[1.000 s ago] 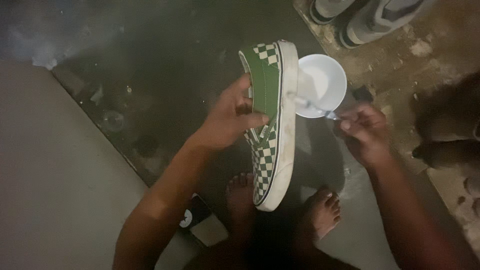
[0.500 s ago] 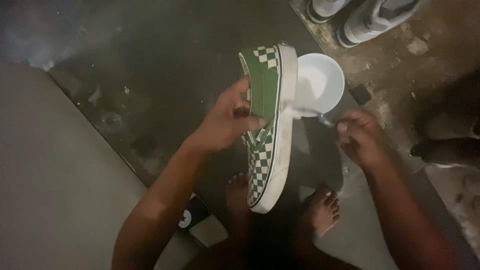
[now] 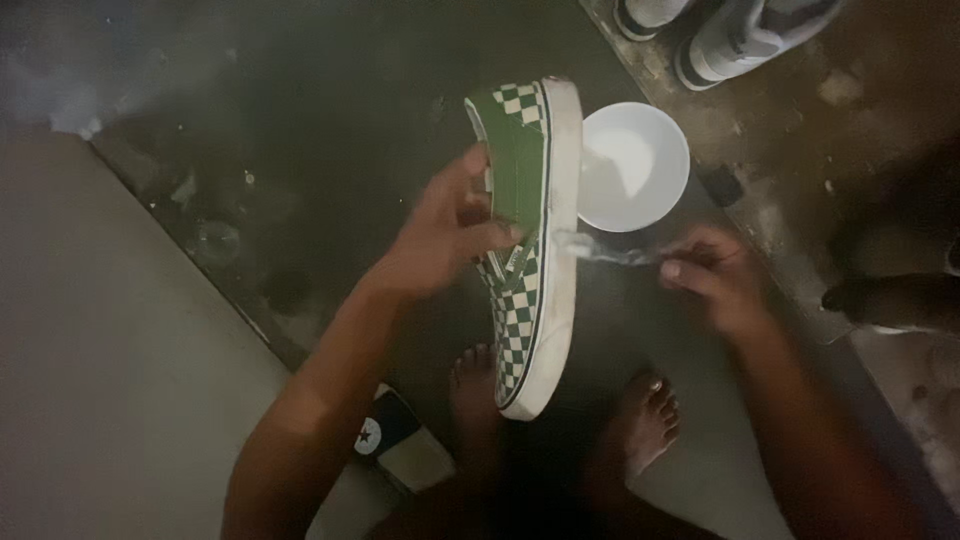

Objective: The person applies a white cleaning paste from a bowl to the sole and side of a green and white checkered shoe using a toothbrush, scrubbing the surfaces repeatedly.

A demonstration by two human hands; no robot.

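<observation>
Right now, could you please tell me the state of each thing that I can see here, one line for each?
Green and white checkered slip-on shoe: lifted, turned on its side, white sole edge facing right.
Left hand: grip closed on the shoe.
Right hand: grip closed on a thin brush.
Thin brush: blurred, tip at the shoe's sole edge.
Round white bowl: upright on the floor, holding something white.
</observation>
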